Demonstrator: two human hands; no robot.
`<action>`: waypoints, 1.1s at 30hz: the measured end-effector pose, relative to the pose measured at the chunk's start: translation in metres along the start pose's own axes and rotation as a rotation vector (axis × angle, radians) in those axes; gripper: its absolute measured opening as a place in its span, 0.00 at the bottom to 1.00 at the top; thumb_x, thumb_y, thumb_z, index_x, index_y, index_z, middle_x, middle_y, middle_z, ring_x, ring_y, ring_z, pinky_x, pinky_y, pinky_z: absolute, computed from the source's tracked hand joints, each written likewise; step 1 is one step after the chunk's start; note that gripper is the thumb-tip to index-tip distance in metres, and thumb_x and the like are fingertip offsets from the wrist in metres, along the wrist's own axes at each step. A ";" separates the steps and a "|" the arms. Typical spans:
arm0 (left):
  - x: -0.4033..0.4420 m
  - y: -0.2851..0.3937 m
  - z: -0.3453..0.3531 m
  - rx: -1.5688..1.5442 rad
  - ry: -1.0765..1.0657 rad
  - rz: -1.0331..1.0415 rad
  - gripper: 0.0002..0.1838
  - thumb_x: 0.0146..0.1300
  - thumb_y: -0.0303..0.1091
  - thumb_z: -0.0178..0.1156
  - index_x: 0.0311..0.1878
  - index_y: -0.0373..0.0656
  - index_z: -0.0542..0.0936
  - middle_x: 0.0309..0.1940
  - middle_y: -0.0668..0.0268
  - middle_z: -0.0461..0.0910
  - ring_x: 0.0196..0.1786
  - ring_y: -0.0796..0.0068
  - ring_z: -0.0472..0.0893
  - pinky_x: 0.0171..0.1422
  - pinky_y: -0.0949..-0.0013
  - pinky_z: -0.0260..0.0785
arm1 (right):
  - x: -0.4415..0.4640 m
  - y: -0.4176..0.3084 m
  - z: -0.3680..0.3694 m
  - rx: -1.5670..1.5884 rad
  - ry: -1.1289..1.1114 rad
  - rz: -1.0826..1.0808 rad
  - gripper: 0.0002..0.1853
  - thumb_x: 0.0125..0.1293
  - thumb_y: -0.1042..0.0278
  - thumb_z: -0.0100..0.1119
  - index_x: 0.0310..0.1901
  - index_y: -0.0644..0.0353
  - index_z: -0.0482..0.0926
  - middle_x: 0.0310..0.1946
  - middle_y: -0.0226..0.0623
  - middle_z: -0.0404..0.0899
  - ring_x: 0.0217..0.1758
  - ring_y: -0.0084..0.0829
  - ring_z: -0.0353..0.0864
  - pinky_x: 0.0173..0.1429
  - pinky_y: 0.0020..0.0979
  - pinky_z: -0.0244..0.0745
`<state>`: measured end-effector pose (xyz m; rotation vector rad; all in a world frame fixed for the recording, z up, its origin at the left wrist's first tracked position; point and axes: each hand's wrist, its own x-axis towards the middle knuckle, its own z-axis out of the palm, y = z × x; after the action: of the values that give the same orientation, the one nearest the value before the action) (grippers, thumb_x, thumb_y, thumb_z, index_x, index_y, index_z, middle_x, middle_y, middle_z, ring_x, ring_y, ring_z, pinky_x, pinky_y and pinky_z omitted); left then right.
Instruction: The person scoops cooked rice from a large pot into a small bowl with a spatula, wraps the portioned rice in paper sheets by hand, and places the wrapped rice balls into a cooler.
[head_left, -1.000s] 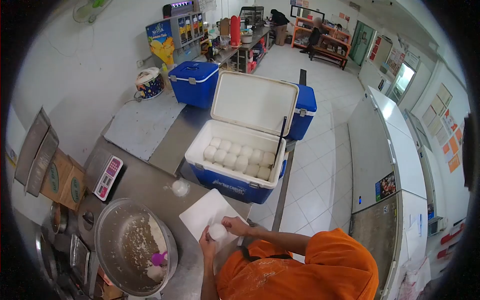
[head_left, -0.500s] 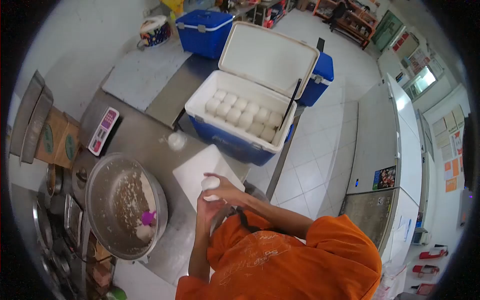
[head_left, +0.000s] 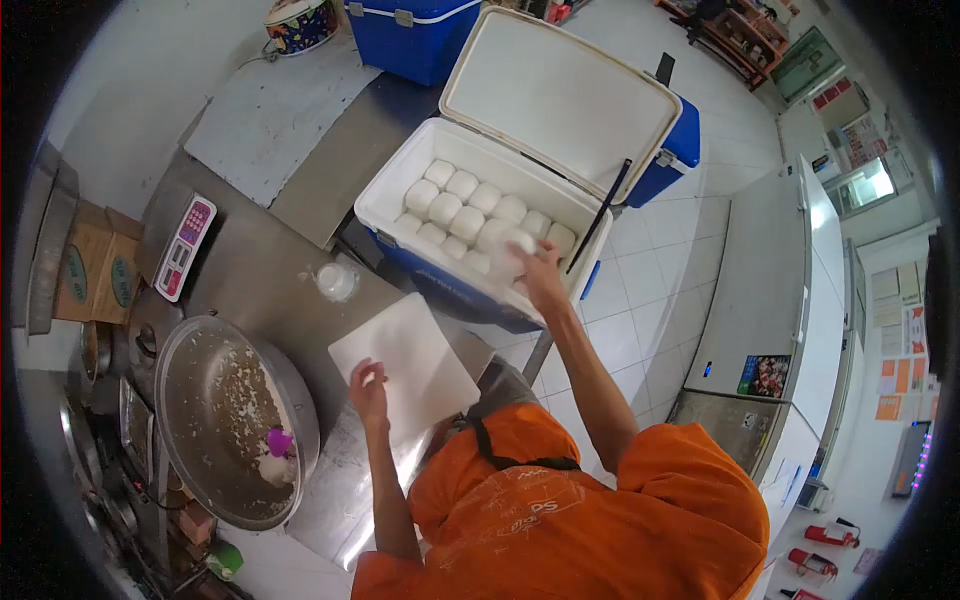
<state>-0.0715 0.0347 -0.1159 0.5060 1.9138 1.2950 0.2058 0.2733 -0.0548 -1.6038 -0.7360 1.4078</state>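
Observation:
My right hand (head_left: pixel 541 272) is over the front right part of the open blue and white cooler (head_left: pixel 390 185), its fingers round a white ball (head_left: pixel 512 250) that is blurred by motion. Rows of similar white balls (head_left: pixel 467 222) lie inside the cooler. My left hand (head_left: pixel 369 391) hovers at the left edge of a white board (head_left: pixel 405 350), fingers apart and slightly curled, with nothing in it. A small clear container with white contents (head_left: pixel 336 282) stands on the steel table behind the board.
A large metal bowl (head_left: pixel 215 400) holds white remnants and a purple scoop (head_left: pixel 279 441). A scale (head_left: pixel 186 248) and a cardboard box (head_left: pixel 98 262) are at the left. The raised cooler lid (head_left: pixel 560 95) leans back. White freezers (head_left: pixel 750 290) line the right side.
My right hand has carried the white ball from above the board to the cooler. My left hand has let go of it and moved left. The view has tilted down.

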 end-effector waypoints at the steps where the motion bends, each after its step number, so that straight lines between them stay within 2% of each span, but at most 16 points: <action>1: 0.017 -0.001 0.002 0.068 0.066 0.093 0.23 0.64 0.33 0.69 0.61 0.40 0.76 0.47 0.63 0.81 0.40 0.74 0.82 0.46 0.67 0.72 | 0.036 0.015 -0.003 -0.076 0.160 -0.016 0.34 0.59 0.59 0.74 0.60 0.74 0.73 0.55 0.45 0.75 0.56 0.39 0.76 0.51 0.36 0.76; 3: 0.058 0.002 0.012 0.203 0.195 0.281 0.26 0.62 0.33 0.71 0.61 0.39 0.76 0.49 0.61 0.81 0.43 0.71 0.82 0.49 0.66 0.74 | 0.093 0.050 -0.011 -0.134 0.315 0.039 0.33 0.56 0.58 0.77 0.54 0.76 0.77 0.53 0.47 0.77 0.54 0.36 0.77 0.51 0.35 0.75; 7: 0.137 0.049 0.044 0.668 0.281 0.546 0.45 0.53 0.44 0.77 0.72 0.44 0.66 0.67 0.50 0.67 0.68 0.50 0.70 0.68 0.50 0.67 | 0.163 0.107 -0.010 -0.001 0.425 0.118 0.34 0.52 0.60 0.81 0.52 0.78 0.76 0.48 0.47 0.80 0.48 0.33 0.78 0.48 0.34 0.76; 12: 0.177 0.094 0.081 1.027 0.232 0.287 0.51 0.52 0.54 0.74 0.76 0.51 0.60 0.72 0.49 0.60 0.73 0.43 0.63 0.72 0.45 0.62 | 0.179 0.158 -0.008 0.176 0.692 -0.053 0.36 0.50 0.64 0.83 0.54 0.79 0.74 0.38 0.38 0.82 0.37 0.31 0.79 0.41 0.34 0.76; 14: 0.192 0.091 0.076 0.959 0.202 0.199 0.47 0.52 0.51 0.74 0.72 0.45 0.63 0.73 0.51 0.61 0.72 0.45 0.65 0.71 0.47 0.63 | 0.175 0.142 -0.028 0.006 0.470 0.306 0.37 0.50 0.57 0.83 0.57 0.70 0.77 0.56 0.44 0.80 0.51 0.39 0.81 0.58 0.38 0.77; 15: 0.192 0.088 0.074 0.936 0.231 0.182 0.45 0.52 0.52 0.74 0.69 0.42 0.65 0.70 0.51 0.64 0.70 0.46 0.66 0.71 0.47 0.63 | 0.161 0.131 -0.026 0.126 0.348 0.156 0.35 0.53 0.56 0.80 0.57 0.70 0.77 0.57 0.44 0.80 0.51 0.40 0.81 0.58 0.37 0.78; 17: 0.201 0.057 0.064 0.815 0.315 0.247 0.42 0.53 0.56 0.71 0.62 0.36 0.70 0.61 0.48 0.73 0.65 0.44 0.71 0.70 0.49 0.64 | 0.183 0.164 -0.061 -0.174 0.097 0.077 0.29 0.66 0.58 0.69 0.61 0.71 0.74 0.58 0.43 0.79 0.56 0.42 0.79 0.63 0.40 0.76; 18: 0.188 0.063 0.059 0.738 0.412 0.389 0.39 0.51 0.45 0.76 0.62 0.37 0.70 0.57 0.50 0.75 0.60 0.49 0.77 0.64 0.52 0.70 | 0.175 0.146 -0.060 -0.176 0.100 0.083 0.27 0.67 0.59 0.66 0.61 0.69 0.74 0.57 0.44 0.79 0.56 0.41 0.79 0.62 0.40 0.75; 20: 0.160 0.062 0.051 0.449 0.490 0.323 0.40 0.50 0.45 0.76 0.63 0.38 0.70 0.56 0.49 0.75 0.59 0.50 0.76 0.65 0.55 0.69 | 0.117 0.071 -0.026 -0.130 0.252 0.086 0.23 0.71 0.60 0.61 0.60 0.67 0.74 0.56 0.45 0.80 0.56 0.39 0.79 0.61 0.40 0.74; 21: 0.131 0.061 0.043 0.378 0.526 0.453 0.41 0.50 0.44 0.76 0.65 0.39 0.70 0.57 0.49 0.75 0.59 0.52 0.76 0.65 0.57 0.69 | 0.088 0.042 -0.004 -0.163 0.247 0.005 0.21 0.72 0.61 0.59 0.60 0.66 0.73 0.56 0.46 0.80 0.56 0.38 0.79 0.61 0.41 0.74; 24: 0.009 0.085 -0.009 0.096 0.008 0.286 0.35 0.58 0.38 0.74 0.67 0.41 0.70 0.59 0.59 0.76 0.62 0.68 0.75 0.64 0.65 0.68 | 0.001 -0.003 0.061 -0.351 0.038 -0.440 0.17 0.75 0.62 0.56 0.57 0.66 0.75 0.51 0.46 0.81 0.52 0.35 0.80 0.57 0.37 0.75; 27: -0.083 0.098 -0.092 -0.539 -0.603 0.033 0.34 0.65 0.42 0.68 0.70 0.43 0.66 0.65 0.61 0.68 0.70 0.71 0.66 0.73 0.66 0.59 | -0.114 -0.025 0.149 -0.383 -0.287 -0.764 0.11 0.75 0.69 0.56 0.51 0.67 0.77 0.44 0.43 0.82 0.46 0.32 0.82 0.54 0.32 0.77; 28: -0.107 0.086 -0.121 -0.585 -0.634 0.014 0.39 0.64 0.45 0.68 0.74 0.48 0.61 0.65 0.61 0.67 0.71 0.67 0.64 0.75 0.63 0.56 | -0.154 -0.009 0.194 -0.126 -0.502 -0.747 0.08 0.72 0.75 0.58 0.50 0.65 0.79 0.42 0.40 0.82 0.44 0.29 0.82 0.52 0.29 0.78; 29: -0.123 0.068 -0.148 -0.560 -0.662 0.055 0.43 0.62 0.49 0.69 0.76 0.52 0.58 0.68 0.58 0.64 0.72 0.62 0.63 0.75 0.60 0.57 | -0.191 -0.001 0.233 -0.327 -0.653 -0.880 0.11 0.73 0.72 0.58 0.53 0.65 0.77 0.42 0.37 0.83 0.41 0.29 0.83 0.51 0.28 0.77; 31: -0.172 0.087 -0.196 -0.866 -0.411 -0.049 0.48 0.58 0.53 0.70 0.76 0.48 0.57 0.69 0.58 0.61 0.72 0.62 0.63 0.74 0.59 0.59 | -0.272 0.035 0.313 -0.522 -1.042 -0.801 0.09 0.66 0.70 0.64 0.46 0.60 0.83 0.38 0.39 0.85 0.44 0.33 0.86 0.50 0.33 0.79; 33: -0.194 0.057 -0.233 -0.905 -0.186 0.102 0.51 0.55 0.54 0.72 0.75 0.45 0.56 0.70 0.59 0.59 0.71 0.62 0.64 0.72 0.59 0.63 | -0.330 0.075 0.369 -0.958 -1.373 -1.108 0.12 0.63 0.61 0.65 0.39 0.61 0.86 0.39 0.42 0.87 0.41 0.44 0.85 0.51 0.45 0.77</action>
<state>-0.1326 -0.2160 0.0535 0.2311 0.9934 1.9152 -0.2250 0.0348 0.0353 -0.1659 -2.8116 1.0731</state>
